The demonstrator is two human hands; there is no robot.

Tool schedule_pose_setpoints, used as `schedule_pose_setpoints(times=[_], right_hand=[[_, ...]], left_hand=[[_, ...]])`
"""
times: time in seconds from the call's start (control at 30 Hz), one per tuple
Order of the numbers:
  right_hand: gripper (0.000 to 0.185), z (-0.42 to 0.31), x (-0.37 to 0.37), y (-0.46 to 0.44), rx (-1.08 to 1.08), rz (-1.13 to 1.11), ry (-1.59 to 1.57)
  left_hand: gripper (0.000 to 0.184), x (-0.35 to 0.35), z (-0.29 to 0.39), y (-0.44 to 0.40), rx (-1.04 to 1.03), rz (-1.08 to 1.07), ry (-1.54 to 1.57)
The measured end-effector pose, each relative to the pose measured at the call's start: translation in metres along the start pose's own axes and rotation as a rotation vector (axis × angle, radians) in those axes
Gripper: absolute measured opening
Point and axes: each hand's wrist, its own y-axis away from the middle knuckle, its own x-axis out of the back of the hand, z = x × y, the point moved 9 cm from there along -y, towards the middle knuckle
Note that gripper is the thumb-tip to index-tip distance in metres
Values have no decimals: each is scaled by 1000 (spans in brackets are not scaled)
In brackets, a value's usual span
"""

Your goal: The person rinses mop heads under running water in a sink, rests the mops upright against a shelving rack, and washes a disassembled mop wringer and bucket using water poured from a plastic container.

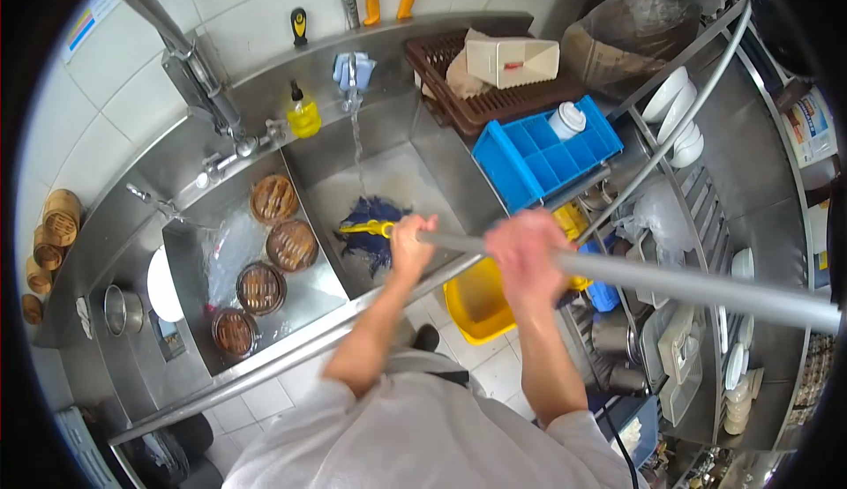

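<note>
A mop with a grey pole and a yellow head clamp reaches into the right sink basin. Its dark blue strands lie on the basin floor, under a stream of water from the tap. My left hand is closed around the lower pole, close to the yellow clamp. Higher up, my right hand grips the same pole, slightly blurred. Beyond it the pole runs out to the right edge of view.
Several round bamboo steamers sit in the left basin. A blue divided caddy and a brown rack stand right of the sink. Below is a yellow bucket. Metal shelving with dishes lines the right side.
</note>
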Motion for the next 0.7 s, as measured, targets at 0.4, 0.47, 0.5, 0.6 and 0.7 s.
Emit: schedule_pose_setpoints(times=[0.4, 0.47, 0.5, 0.6, 0.7], right_hand=[[39, 21, 3, 10, 136, -136, 405], [40, 22, 8, 14, 112, -31, 385], [40, 28, 17, 21, 24, -26, 332], [43, 30, 32, 27, -156, 17, 214], [42, 30, 11, -3, -75, -110, 308]], left_hand=[[13, -1, 76, 0, -234, -597, 310], [12, -10, 55, 9, -180, -491, 275], [9, -26, 21, 14, -186, -497, 246], [9, -38, 14, 6, 18, -711, 139], [19, -8, 65, 11, -218, -457, 164]])
